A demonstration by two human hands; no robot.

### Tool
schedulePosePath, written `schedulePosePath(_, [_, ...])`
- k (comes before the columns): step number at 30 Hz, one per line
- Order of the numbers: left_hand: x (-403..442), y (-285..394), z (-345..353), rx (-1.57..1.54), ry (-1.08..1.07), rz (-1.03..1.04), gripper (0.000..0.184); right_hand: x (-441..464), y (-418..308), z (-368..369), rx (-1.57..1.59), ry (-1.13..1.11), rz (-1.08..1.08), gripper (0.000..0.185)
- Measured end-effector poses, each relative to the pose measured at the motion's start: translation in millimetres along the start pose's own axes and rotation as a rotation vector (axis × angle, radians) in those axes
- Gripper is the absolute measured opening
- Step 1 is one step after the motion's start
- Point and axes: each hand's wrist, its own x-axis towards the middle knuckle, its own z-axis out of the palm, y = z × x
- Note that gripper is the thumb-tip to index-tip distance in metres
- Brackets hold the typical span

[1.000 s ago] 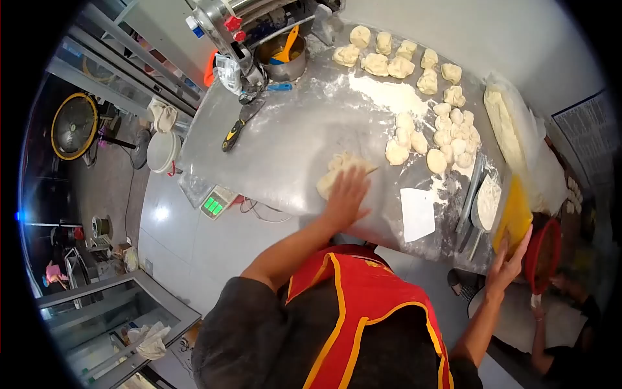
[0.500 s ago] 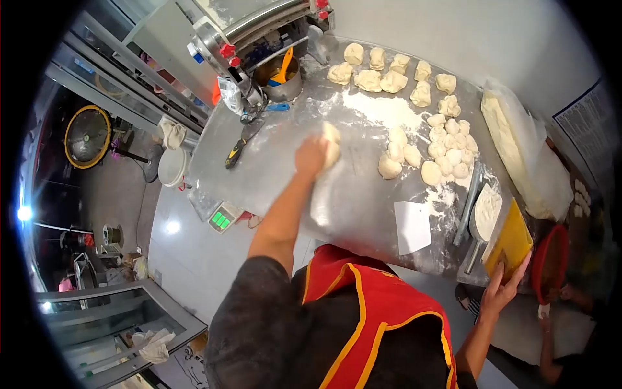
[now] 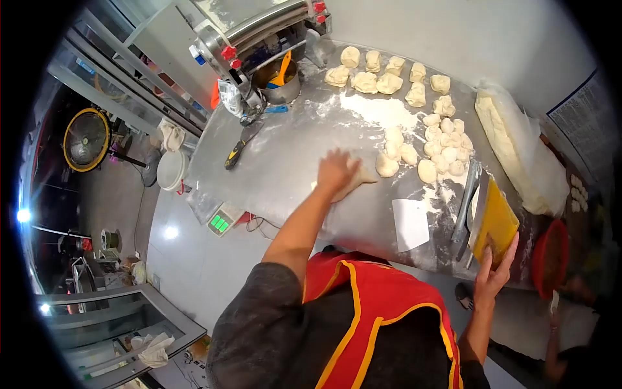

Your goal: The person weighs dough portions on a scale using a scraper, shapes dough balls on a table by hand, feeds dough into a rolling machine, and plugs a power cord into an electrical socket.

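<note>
My left hand lies over a piece of dough on the metal table, its fingers spread across the top. Part of the dough sticks out beyond the palm towards the right. In my right hand, at the table's right front edge, is a yellow dough scraper with a metal edge, held tilted up. The scraper covers most of a flour scoop behind it. Several small dough balls sit close together to the right, with a few more dough balls nearer my left hand.
Larger dough chunks line the back beside spread flour. A bagged slab of dough lies right. At left are a scraper with a black-yellow handle, a pot with a brush, a roller machine and a scale.
My left hand has come nearer and slightly right with the dough, its fingers now spread over it. The scraper in my right hand has shifted left and up, over the flour scoop.
</note>
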Motion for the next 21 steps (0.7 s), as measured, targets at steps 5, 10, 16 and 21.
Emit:
schedulePosePath(5, [-113.0,35.4,41.1,0.263,0.181,0.453,0.073,-7.4,0.5,2.2,0.013,0.006,0.104,0.058])
schedulePosePath(10, [-71.7,18.5,0.5,0.043,0.047,0.328,0.069,-12.1,-0.5,0.9,-0.066,0.006,0.015,0.058])
schedulePosePath(16, [5.7,-28.6,-57.4,-0.018,0.010,-0.100,0.048,-16.7,0.9,-6.0,-0.029,0.053,0.044,0.058])
schedulePosePath(21, [-27.6,-16.8,-44.9,-0.065,0.170,0.009,0.052,-3.1,-2.8,9.7,0.083,-0.034,0.037,0.059])
